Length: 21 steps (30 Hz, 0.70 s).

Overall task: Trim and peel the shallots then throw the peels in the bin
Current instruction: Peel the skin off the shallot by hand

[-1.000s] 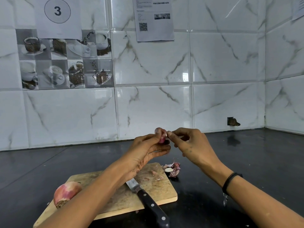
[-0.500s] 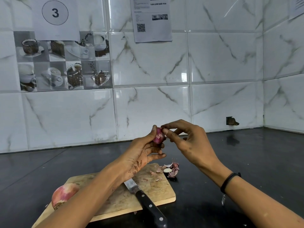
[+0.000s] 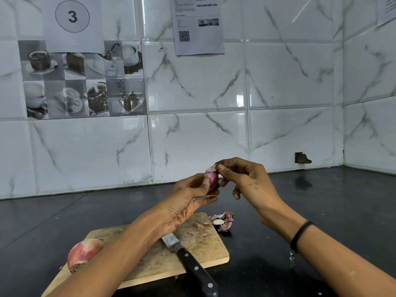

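Note:
My left hand (image 3: 188, 196) holds a small purple shallot (image 3: 212, 179) upright above the counter, thumb across its front. My right hand (image 3: 244, 179) pinches a pale strip of peel (image 3: 211, 168) at the shallot's top. A second, larger shallot (image 3: 83, 252) with its skin on lies at the left end of the wooden cutting board (image 3: 201, 249). A small heap of peels and a cut end (image 3: 221, 221) sits at the board's far right corner. No bin is in view.
A black-handled knife (image 3: 190, 260) lies on the board, its handle sticking out over the near edge. The board rests on a black counter (image 3: 321, 211) that runs to a white tiled wall (image 3: 192, 136) behind and to the right.
The shallot has turned in my left hand and shows more purple flesh. My right hand has shifted from its side to its top and lifts a strip of peel.

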Each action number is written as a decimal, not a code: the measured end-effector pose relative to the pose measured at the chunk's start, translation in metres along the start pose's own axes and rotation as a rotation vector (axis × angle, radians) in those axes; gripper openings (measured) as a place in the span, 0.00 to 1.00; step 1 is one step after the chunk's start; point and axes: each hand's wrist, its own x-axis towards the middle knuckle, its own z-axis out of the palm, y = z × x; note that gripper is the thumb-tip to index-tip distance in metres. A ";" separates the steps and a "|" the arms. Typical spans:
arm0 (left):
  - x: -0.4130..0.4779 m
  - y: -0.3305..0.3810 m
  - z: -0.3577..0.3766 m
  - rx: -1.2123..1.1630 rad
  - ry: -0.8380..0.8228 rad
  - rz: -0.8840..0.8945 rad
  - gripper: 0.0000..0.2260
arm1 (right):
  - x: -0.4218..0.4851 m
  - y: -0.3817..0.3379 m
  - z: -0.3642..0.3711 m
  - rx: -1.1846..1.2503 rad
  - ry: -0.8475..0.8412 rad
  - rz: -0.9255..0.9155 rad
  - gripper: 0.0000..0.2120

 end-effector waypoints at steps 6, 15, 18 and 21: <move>-0.002 -0.001 -0.001 0.119 0.000 0.078 0.12 | 0.003 0.002 0.001 0.101 0.010 0.106 0.07; -0.006 -0.001 -0.002 0.372 0.017 0.109 0.18 | 0.007 0.008 -0.008 0.004 0.190 0.260 0.06; -0.008 0.001 0.000 0.432 0.036 0.115 0.18 | 0.002 0.015 -0.008 -0.300 0.121 0.265 0.05; -0.009 0.000 -0.001 0.489 0.080 0.136 0.18 | -0.001 0.018 -0.009 -0.513 0.007 0.288 0.08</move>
